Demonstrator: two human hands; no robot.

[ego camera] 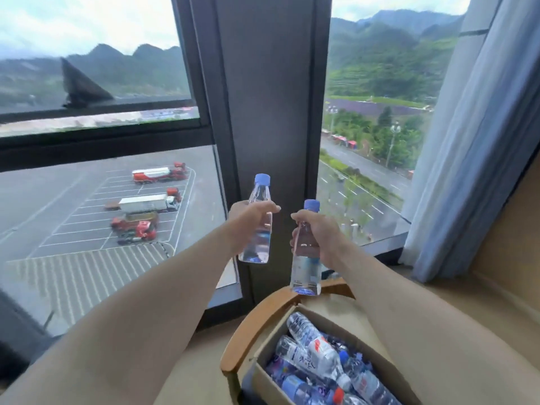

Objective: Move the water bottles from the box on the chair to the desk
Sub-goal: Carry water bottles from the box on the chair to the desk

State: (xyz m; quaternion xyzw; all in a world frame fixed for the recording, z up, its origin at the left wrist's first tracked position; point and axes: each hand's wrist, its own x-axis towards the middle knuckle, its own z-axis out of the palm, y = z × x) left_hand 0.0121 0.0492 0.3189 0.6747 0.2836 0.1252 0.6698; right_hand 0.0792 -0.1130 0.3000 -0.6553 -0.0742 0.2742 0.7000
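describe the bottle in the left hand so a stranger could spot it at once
Find the dark window pillar at centre. Two upright blue-capped bottles are held before it. The left hand holds the higher bottle, on the truck-lot side.

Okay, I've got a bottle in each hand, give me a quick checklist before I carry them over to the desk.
1. Left hand grips its bottle: ok, fingers wrapped round the upper body.
2. Right hand grips its bottle: ok, held near the neck.
3. Blue caps on both: ok.
4. Both bottles clear of the box: ok, lifted above it.
5. Desk has free space: cannot tell, not in view.
6. Bottles left in the box: not ok, several remain.
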